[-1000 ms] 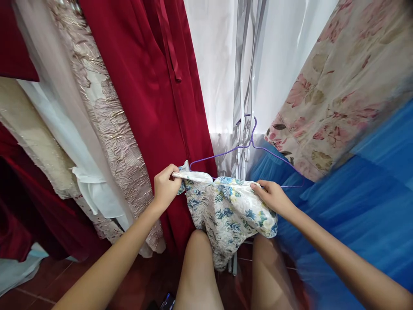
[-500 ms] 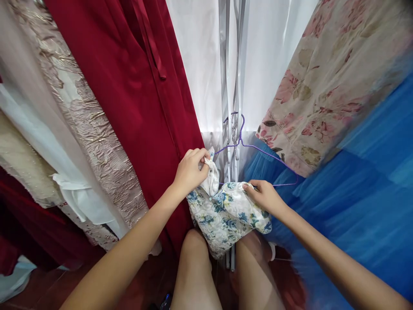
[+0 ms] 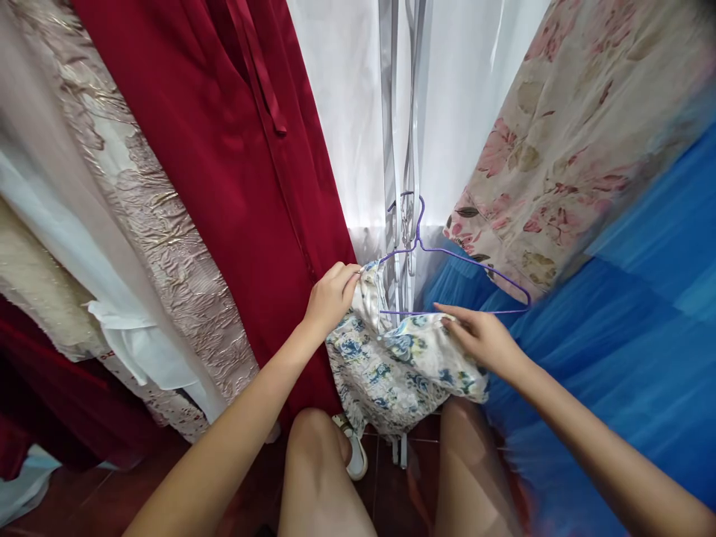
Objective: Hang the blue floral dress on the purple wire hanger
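A white garment with a blue floral print [image 3: 385,373] hangs over my knees, one side of it on a purple wire hanger [image 3: 475,261]. My left hand [image 3: 334,292] pinches the garment's left shoulder, where the hanger's left end goes inside the cloth. On the other side, my right hand [image 3: 484,335] holds the right edge of the neck opening between thumb and fingers, just below the hanger's bottom bar. The hanger's right end sticks out bare above this hand. Its hook loops around hanging silvery straps [image 3: 406,149].
A long dark red garment [image 3: 224,164] and a crinkled pale pink one [image 3: 151,201] hang at left. White cloth [image 3: 335,97] hangs behind the straps. A pink-flowered garment [image 3: 537,142] and blue tulle [image 3: 615,321] hang at right. The floor [image 3: 369,492] is dark red tile.
The left shoulder of the garment now sits further over the hanger's left end. My right hand has moved right, pulling the neck opening wider. The hanger has shifted slightly right, and my knees are further apart.
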Tool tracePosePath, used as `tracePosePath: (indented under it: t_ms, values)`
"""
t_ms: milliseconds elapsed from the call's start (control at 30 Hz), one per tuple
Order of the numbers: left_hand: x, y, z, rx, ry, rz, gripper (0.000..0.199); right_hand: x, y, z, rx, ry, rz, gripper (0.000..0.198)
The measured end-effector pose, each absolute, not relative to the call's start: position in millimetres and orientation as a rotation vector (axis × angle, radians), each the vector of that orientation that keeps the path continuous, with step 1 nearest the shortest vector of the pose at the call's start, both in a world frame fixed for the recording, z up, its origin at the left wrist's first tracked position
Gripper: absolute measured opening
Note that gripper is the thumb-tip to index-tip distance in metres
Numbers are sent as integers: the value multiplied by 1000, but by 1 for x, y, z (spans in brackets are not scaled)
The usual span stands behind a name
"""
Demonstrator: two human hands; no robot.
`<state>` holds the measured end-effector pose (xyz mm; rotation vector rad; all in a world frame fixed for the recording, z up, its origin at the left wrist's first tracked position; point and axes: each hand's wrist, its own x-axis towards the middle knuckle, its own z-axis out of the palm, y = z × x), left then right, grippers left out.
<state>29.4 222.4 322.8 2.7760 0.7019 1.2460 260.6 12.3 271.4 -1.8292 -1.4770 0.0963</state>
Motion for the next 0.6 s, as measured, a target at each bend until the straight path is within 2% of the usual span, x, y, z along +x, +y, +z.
tracePosePath:
  t_ms: [167,233,300,367,433,533,600]
  values:
    - [24,227,317,2864,782,1242,29,301,-21,279,-1755,-1138,-494,60]
    - [23,225,314,2861,756,1235,29,322,-24,287,-1714,-1185,-572,66]
    - [23,225,313,2855,746,1237,29,342,-22,298,-1713,-1319,-377,56]
    - [23,230,314,2819,746,1263,29,357,-18,309,-1706,-1398,-15,35]
    - [22,235,317,2711,722,1292,29,365,-16,318,-1668,-1337,325,23]
    - [16,231,322,2509,584,1226,28,359,-12,322,-1508,-1061,668,18]
    - [6,211,325,2423,469,1255,29,346,-5,321,-1412,-862,671,19]
